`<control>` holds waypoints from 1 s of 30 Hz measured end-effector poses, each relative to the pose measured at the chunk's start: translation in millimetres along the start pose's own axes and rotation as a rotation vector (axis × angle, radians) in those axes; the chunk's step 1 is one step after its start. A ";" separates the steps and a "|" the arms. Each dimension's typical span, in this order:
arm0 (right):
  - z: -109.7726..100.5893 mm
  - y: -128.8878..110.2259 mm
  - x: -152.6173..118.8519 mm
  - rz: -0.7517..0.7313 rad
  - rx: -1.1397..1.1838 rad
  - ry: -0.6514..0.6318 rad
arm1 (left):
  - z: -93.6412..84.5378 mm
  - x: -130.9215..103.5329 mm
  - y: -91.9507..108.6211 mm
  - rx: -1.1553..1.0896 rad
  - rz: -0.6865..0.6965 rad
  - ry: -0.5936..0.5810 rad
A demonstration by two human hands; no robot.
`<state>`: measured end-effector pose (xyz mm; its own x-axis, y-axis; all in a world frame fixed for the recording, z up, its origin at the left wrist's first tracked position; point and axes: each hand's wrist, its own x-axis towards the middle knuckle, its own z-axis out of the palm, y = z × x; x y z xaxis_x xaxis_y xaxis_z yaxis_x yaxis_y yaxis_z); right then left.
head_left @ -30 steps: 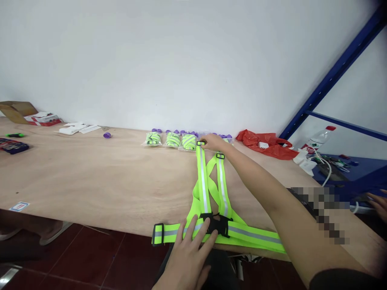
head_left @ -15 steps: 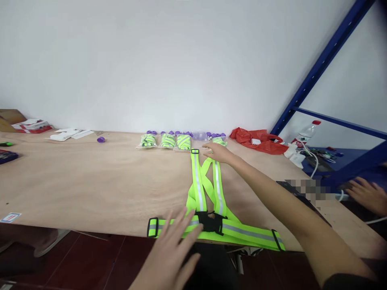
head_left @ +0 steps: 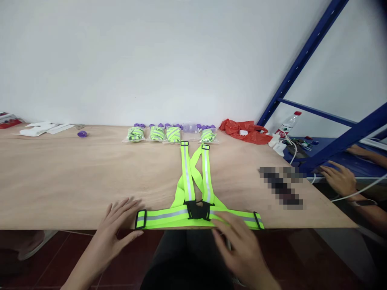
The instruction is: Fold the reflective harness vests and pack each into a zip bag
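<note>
A neon-yellow reflective vest harness (head_left: 187,173) with grey stripes lies spread on the wooden table. Its straps cross behind two upright bands, and a black buckle (head_left: 198,210) sits in the middle of the waist belt. Just left of the belt's end, beside a black slider (head_left: 140,219), my left hand (head_left: 116,225) rests at the table edge, open with thumb apart. My right hand (head_left: 238,245) is over the belt's right half, fingers stretched and slightly blurred; whether it touches the belt I cannot tell. It appears to hold nothing.
Several bagged harnesses (head_left: 173,134) with purple pieces line the wall. A red plastic bag (head_left: 244,132), a bottle (head_left: 288,123) and a blue metal frame (head_left: 298,68) stand right. Another person's hand (head_left: 340,177) is at far right. A purple cap (head_left: 82,133) and white papers (head_left: 45,128) lie left.
My right hand has drawn back from the harness's far end to the belt. My left hand has moved off the belt to its left. The camera view has shifted right.
</note>
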<state>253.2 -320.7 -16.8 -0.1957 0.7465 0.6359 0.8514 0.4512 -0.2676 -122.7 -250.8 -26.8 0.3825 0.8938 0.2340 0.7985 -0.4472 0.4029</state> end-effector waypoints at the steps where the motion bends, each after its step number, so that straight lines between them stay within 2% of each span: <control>1: 12.5 -12.1 0.4 -0.013 0.027 -0.026 | -0.9 1.1 4.1 -0.015 0.003 -0.010; 3: 32.0 -21.0 5.3 0.010 0.048 -0.080 | -2.7 2.4 9.0 -0.037 0.007 -0.022; 6: 44.7 -6.2 14.1 0.097 0.061 -0.200 | -4.8 3.9 10.3 -0.066 0.003 -0.010; 10: 40.8 17.5 22.7 0.131 0.100 -0.392 | -6.4 11.3 13.4 -0.132 0.000 -0.019; 13: 35.7 22.5 29.3 0.147 0.112 -0.464 | -6.2 18.6 18.8 -0.201 0.000 -0.043; 23: 34.9 27.3 36.2 0.132 0.177 -0.368 | 4.1 26.6 26.7 -0.342 -0.074 -0.042; 26: 32.7 26.1 35.6 0.100 0.132 -0.354 | 6.3 28.1 30.7 -0.328 -0.094 -0.012; 30: 27.2 14.9 33.9 0.061 0.020 -0.277 | 7.9 29.2 30.1 -0.313 -0.071 -0.037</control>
<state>245.9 -275.3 -18.9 -0.2719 0.8766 0.3970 0.8565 0.4085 -0.3154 -83.9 -238.0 -14.9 0.3522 0.9213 0.1651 0.6442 -0.3666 0.6713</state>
